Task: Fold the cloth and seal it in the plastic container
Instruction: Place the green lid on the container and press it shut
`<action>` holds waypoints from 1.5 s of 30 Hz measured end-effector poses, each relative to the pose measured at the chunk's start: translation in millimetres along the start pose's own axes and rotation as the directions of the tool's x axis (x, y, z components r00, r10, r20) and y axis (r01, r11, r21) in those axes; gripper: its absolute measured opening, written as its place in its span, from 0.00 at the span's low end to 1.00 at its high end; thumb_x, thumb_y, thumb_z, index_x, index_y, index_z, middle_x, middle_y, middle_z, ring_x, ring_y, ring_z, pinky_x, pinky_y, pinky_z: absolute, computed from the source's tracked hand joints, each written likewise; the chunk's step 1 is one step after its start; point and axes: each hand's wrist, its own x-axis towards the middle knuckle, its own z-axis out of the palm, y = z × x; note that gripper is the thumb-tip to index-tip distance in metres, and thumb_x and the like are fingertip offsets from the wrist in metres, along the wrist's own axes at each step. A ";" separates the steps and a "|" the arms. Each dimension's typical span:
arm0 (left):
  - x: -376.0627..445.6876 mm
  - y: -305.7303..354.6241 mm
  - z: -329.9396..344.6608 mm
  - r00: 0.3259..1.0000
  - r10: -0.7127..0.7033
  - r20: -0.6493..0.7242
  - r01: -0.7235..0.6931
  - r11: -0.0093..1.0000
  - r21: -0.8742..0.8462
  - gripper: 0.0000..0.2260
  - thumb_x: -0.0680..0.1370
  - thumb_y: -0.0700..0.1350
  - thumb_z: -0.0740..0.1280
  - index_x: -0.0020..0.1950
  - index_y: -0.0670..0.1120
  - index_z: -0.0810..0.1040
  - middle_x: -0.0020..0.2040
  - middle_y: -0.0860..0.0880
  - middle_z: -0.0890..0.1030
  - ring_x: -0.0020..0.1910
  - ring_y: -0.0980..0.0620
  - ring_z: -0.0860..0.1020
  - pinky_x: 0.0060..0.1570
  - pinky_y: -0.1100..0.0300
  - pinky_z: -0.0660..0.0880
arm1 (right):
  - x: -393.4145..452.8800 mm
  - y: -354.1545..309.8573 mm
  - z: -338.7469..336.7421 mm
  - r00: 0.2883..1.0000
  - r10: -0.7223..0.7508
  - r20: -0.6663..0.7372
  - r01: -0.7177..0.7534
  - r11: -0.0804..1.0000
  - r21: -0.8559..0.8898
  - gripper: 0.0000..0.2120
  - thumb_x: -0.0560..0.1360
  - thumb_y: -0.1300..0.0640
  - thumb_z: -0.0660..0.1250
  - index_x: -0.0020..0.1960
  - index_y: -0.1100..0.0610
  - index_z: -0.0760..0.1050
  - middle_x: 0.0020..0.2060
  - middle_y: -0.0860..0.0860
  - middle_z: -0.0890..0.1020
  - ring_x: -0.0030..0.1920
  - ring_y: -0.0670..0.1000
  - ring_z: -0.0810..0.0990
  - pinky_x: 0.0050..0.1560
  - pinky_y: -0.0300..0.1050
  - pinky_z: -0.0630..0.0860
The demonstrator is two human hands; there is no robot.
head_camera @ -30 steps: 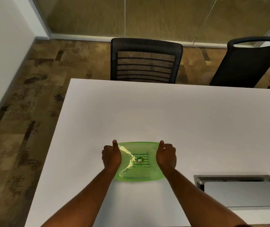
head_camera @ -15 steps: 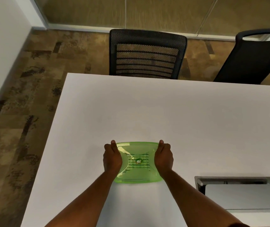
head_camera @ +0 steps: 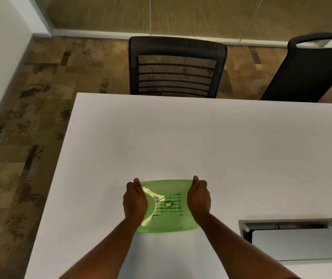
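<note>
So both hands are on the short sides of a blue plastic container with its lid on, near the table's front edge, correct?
Not quite: the container is translucent green, not blue, as the head view shows. The rest holds: left hand and right hand press its short sides, lid on, near the white table's front edge.

Bare forearms point(head_camera: 108, 248), no sleeves

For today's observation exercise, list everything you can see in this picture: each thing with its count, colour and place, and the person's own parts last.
Plastic container: one, translucent green, lid on, near edge of the table, between the hands.
Cloth: one, striped, seen dimly through the lid.
Table: one, white, fills the middle.
Cable box: one, grey metal, flap open, set in the table at right.
Office chairs: two, black, beyond the far edge.
Left hand: one, on the container's left side.
Right hand: one, on its right side.
</note>
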 end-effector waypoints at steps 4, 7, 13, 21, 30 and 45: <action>0.0 1.9 1.9 0.994 0.074 -0.085 -0.071 0.997 0.039 0.18 0.85 0.56 0.52 0.42 0.45 0.66 0.34 0.48 0.75 0.40 0.37 0.76 0.41 0.49 0.73 | -0.6 0.4 0.1 0.998 -0.024 -0.059 0.029 0.995 0.091 0.20 0.84 0.40 0.50 0.48 0.55 0.67 0.33 0.46 0.77 0.38 0.59 0.77 0.41 0.50 0.73; -0.6 3.0 1.9 0.991 0.099 -0.092 -0.098 0.995 0.020 0.16 0.85 0.55 0.54 0.45 0.45 0.66 0.34 0.50 0.74 0.41 0.37 0.77 0.41 0.51 0.71 | -0.5 -1.6 -4.4 1.000 0.017 -0.005 -0.015 0.973 0.230 0.19 0.84 0.41 0.53 0.53 0.56 0.70 0.37 0.45 0.78 0.45 0.58 0.79 0.47 0.50 0.74; -3.8 -2.2 -15.1 0.999 -0.035 0.017 0.037 0.988 -0.151 0.19 0.84 0.59 0.56 0.49 0.44 0.73 0.45 0.44 0.80 0.47 0.42 0.77 0.51 0.49 0.74 | -8.2 8.8 -31.6 0.999 -0.008 -0.048 0.021 0.965 0.262 0.22 0.85 0.39 0.51 0.52 0.54 0.76 0.42 0.48 0.82 0.48 0.56 0.80 0.52 0.51 0.75; -53.6 -60.7 -32.9 0.998 -0.045 0.033 0.042 0.996 0.083 0.20 0.83 0.62 0.51 0.45 0.47 0.68 0.40 0.48 0.78 0.43 0.41 0.76 0.43 0.50 0.71 | -49.6 51.4 -38.5 0.999 0.033 -0.021 -0.033 0.999 -0.013 0.23 0.83 0.36 0.48 0.40 0.50 0.67 0.35 0.45 0.74 0.40 0.57 0.74 0.43 0.50 0.68; -63.3 -55.9 -14.9 0.993 0.105 -0.062 -0.103 0.994 0.034 0.16 0.86 0.50 0.51 0.46 0.43 0.70 0.34 0.45 0.77 0.38 0.37 0.78 0.37 0.52 0.69 | -59.6 47.4 -22.1 0.998 0.030 -0.050 -0.029 0.999 0.026 0.24 0.85 0.39 0.45 0.47 0.56 0.68 0.34 0.49 0.74 0.40 0.59 0.74 0.43 0.51 0.69; -59.8 -55.9 -15.2 0.972 0.231 -0.032 -0.227 0.970 0.091 0.12 0.85 0.48 0.49 0.43 0.48 0.64 0.29 0.50 0.72 0.29 0.42 0.74 0.30 0.55 0.66 | -58.7 43.3 -19.7 0.998 0.047 -0.041 -0.049 0.998 -0.030 0.17 0.86 0.43 0.45 0.49 0.53 0.64 0.39 0.53 0.79 0.45 0.63 0.81 0.44 0.51 0.70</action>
